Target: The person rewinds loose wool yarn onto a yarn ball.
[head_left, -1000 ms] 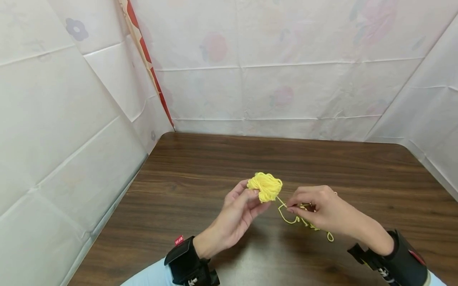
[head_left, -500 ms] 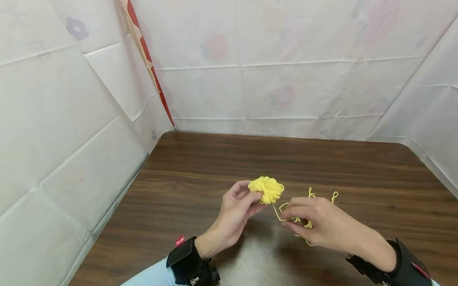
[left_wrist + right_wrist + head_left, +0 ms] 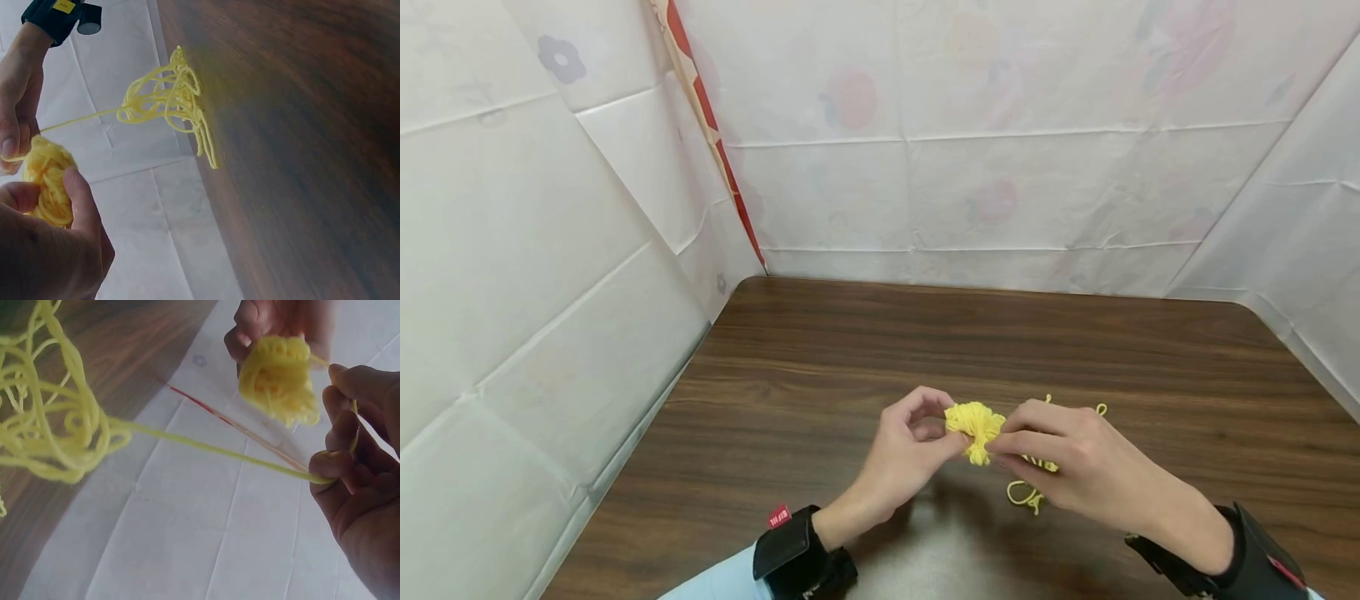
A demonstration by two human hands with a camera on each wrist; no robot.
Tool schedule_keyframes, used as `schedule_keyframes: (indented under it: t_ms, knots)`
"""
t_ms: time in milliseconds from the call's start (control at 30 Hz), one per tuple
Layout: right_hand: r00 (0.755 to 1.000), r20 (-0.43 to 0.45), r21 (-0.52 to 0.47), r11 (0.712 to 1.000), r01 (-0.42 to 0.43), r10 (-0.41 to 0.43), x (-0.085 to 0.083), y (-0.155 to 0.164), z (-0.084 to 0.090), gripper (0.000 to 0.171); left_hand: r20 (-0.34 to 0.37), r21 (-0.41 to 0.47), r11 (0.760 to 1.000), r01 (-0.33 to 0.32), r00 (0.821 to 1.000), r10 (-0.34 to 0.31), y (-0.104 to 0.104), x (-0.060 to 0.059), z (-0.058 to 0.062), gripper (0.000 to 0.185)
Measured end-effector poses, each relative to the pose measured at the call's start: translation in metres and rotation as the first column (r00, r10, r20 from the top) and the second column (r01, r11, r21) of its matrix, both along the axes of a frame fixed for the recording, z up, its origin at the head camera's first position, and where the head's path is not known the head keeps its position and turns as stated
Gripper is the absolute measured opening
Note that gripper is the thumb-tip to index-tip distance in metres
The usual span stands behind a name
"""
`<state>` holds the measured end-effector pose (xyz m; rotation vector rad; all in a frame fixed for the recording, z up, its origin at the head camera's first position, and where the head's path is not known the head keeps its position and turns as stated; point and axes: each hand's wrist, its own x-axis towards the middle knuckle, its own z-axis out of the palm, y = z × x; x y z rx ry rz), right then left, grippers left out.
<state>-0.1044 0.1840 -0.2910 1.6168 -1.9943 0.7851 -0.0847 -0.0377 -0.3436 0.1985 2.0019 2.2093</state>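
Note:
A small wound ball of yellow yarn is pinched between the thumb and fingers of my left hand, held above the table. Close beside it on the right, my right hand pinches the strand of yarn that runs from the ball. In the right wrist view the strand passes through the curled fingers. From there it stretches to a loose tangle of yarn on the table. In the head view my right hand covers most of that tangle, and only a few loops show around it.
The dark wood-grain table lies under both hands. White patterned sheets stand along its back and sides. A red and beige strip runs down the back left corner. Each wrist wears a black strapped camera.
My left hand has tilted the yarn ball and brought it lower and to the right. My right hand, with the strand, now stands right at the ball's edge.

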Motion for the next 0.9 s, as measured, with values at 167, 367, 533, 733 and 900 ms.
schedule_keyframes:
  t_ms: [167,367,533,733,900]
  knots:
    - [0.999,-0.041,-0.060,0.998,-0.014,0.012,-0.006,0.001,0.002,0.023,-0.006,-0.053,0.998,0.036,0.999,-0.036,0.000,0.002,-0.001,0.029]
    - [0.999,-0.037,-0.079,0.997,-0.012,0.009,-0.010,0.003,0.003,0.025,0.032,-0.029,0.997,0.077,0.997,-0.076,0.001,0.003,-0.002,0.029]
    - [1.000,-0.029,-0.099,0.995,0.005,-0.008,-0.013,0.005,0.005,0.025,0.040,-0.022,0.995,0.098,0.994,-0.097,0.001,0.004,-0.002,0.030]
    - [0.998,-0.045,-0.133,0.990,0.035,-0.042,-0.017,0.005,0.007,0.024,0.051,-0.012,0.992,0.126,0.991,-0.126,0.001,0.005,-0.001,0.029]
    - [0.995,-0.046,-0.145,0.986,0.077,-0.084,-0.020,0.006,0.007,0.027,0.062,-0.009,0.988,0.154,0.986,-0.153,0.002,0.006,-0.001,0.031]
